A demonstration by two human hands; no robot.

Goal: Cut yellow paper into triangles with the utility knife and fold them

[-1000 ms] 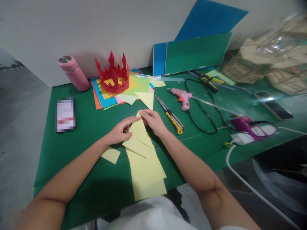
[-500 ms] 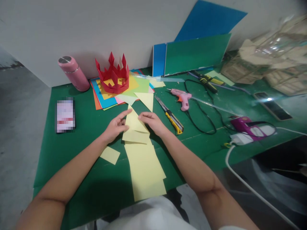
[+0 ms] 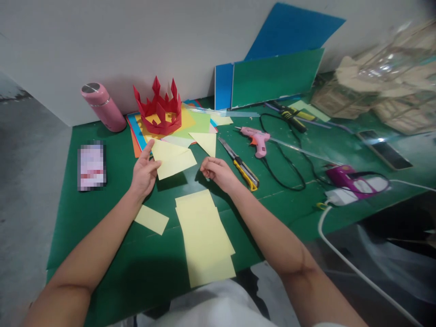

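Note:
My left hand [image 3: 145,172] pinches a pale yellow sheet of paper [image 3: 175,162] at its left edge, between thumb and fingers. The sheet is partly folded over, with a slanting edge across its top, and is raised off the table. Just right of it, my right hand [image 3: 218,172] has its fingers curled together, apart from the sheet, with nothing visible in them. Several pale yellow sheets [image 3: 204,231] lie overlapping in front of me. A small yellow paper piece [image 3: 152,219] rests by my left wrist. Beyond my right hand lies a yellow paper triangle [image 3: 208,143].
A red paper crown [image 3: 161,113] stands on coloured sheets [image 3: 134,136] at the back. Left are a pink bottle [image 3: 104,109] and a blurred-out item [image 3: 91,165]. Right are a yellow utility knife [image 3: 240,165], a pink glue gun [image 3: 257,138] with its cord, and a phone [image 3: 384,150].
My left hand has moved left, lifting the folded yellow sheet off the stack and turning it. My right hand has let go of it and its fingers have curled.

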